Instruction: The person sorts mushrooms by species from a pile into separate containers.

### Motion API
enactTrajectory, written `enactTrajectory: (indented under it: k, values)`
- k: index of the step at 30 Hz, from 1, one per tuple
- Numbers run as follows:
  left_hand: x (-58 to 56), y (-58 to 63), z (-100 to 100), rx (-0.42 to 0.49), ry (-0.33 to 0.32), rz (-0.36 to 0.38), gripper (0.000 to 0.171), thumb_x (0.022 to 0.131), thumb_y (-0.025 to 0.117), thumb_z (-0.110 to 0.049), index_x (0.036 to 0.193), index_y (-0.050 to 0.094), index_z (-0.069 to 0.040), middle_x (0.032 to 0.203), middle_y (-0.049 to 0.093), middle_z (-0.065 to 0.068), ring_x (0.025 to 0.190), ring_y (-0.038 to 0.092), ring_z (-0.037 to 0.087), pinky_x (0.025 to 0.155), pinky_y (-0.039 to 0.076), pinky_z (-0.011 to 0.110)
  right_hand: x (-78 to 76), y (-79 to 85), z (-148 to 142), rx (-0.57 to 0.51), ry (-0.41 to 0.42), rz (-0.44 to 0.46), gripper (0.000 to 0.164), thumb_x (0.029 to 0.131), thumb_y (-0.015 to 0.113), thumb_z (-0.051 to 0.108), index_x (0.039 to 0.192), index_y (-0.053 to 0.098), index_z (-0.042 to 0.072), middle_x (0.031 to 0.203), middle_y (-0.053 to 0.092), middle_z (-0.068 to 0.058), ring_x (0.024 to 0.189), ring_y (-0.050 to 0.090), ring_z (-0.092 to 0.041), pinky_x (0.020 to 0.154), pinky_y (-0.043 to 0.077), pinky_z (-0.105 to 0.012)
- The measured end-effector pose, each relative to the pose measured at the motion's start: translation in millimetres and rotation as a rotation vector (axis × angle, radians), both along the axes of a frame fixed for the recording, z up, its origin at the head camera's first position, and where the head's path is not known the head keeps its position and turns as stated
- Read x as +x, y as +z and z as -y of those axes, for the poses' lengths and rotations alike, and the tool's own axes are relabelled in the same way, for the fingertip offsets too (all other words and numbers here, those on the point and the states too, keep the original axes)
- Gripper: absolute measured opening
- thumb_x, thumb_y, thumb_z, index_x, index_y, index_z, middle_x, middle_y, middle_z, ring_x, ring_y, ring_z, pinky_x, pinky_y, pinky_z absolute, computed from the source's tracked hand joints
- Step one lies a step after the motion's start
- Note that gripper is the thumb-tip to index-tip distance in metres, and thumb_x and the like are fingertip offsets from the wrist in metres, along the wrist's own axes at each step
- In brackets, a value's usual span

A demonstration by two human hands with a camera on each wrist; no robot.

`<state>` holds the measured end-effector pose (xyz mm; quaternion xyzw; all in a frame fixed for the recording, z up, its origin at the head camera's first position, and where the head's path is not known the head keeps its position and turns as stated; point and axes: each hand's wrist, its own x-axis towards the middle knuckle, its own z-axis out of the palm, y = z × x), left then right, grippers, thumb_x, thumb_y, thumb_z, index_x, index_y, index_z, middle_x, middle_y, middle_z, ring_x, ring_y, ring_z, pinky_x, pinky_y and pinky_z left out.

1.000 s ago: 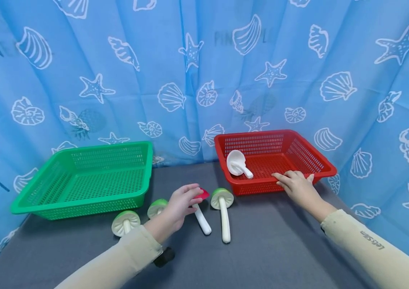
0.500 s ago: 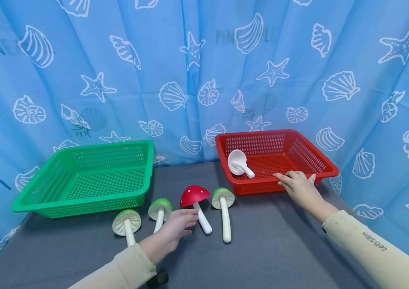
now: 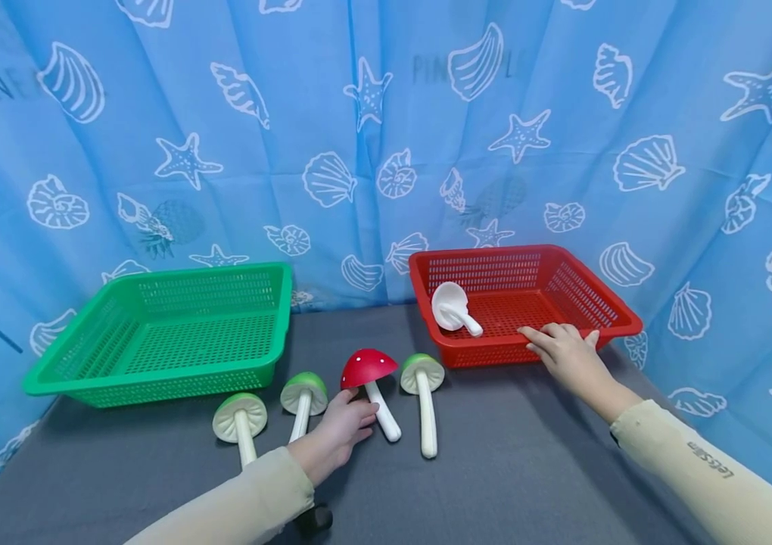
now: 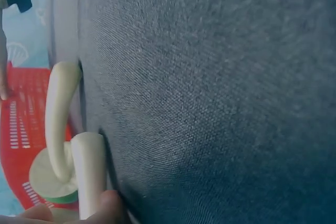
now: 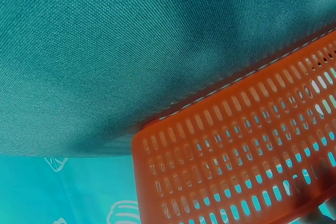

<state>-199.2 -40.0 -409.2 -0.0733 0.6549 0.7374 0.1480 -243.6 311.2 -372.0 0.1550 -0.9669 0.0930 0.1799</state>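
Note:
In the head view my left hand (image 3: 341, 430) is at a toy mushroom with a red, white-dotted cap (image 3: 367, 368) and a white stem. Its fingertips reach the stem's left side, loosely curved. The left wrist view shows the thumb (image 4: 109, 206) against the white stem (image 4: 90, 169), with a finger apart on the other side. My right hand (image 3: 571, 363) rests on the near rim of the red basket (image 3: 488, 354), fingers over the edge. Inside that basket lies a white ladle-shaped piece (image 3: 450, 306), its exact kind unclear.
Three green-capped toy mushrooms lie nearby: one right of the red one (image 3: 427, 409), one left (image 3: 304, 393), one farther left (image 3: 241, 420). A green basket (image 3: 168, 386) stands at the back left. A blue shell-print curtain (image 3: 386, 219) hangs behind the grey-covered table (image 3: 495, 477).
My left hand first covers the red mushroom's cap, draws back toward me, then moves forward and right to the stem. The right hand stays on the red basket's rim.

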Motion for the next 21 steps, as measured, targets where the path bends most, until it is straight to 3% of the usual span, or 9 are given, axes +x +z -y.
enactTrajectory:
  k: [9,17,21]
  values:
    - [-12.4,-6.6,-12,-0.059,0.051,0.005,0.067,0.089,0.054,0.008,0.147,0.021,0.01,0.139,0.039,0.035,0.12,0.051,0.043,0.101,0.04,0.053,-0.2,-1.0,0,0.009,0.004,-0.01,0.042,0.089,0.069,0.014,0.13,0.062,0.005,0.101,0.06,-0.02,0.097,0.053,-0.041,0.086,0.026,-0.076]
    - [-21.7,-5.7,-12,-0.004,0.133,0.058,0.069,0.088,0.051,0.017,0.15,0.024,0.005,0.144,0.029,0.034,0.118,0.052,0.044,0.097,0.046,0.048,-0.4,-1.2,0,0.009,0.006,-0.006,0.041,0.09,0.068,0.014,0.13,0.062,0.005,0.101,0.06,-0.02,0.097,0.053,-0.041,0.086,0.025,-0.076]
    - [-22.0,-2.5,-10,-0.013,0.125,0.051,0.067,0.088,0.053,0.016,0.149,0.028,0.005,0.138,0.039,0.033,0.107,0.058,0.037,0.091,0.049,0.044,-0.4,-1.2,0,0.009,0.006,-0.008,0.041,0.09,0.068,0.014,0.13,0.062,0.005,0.102,0.06,-0.021,0.098,0.053,-0.041,0.086,0.025,-0.077]
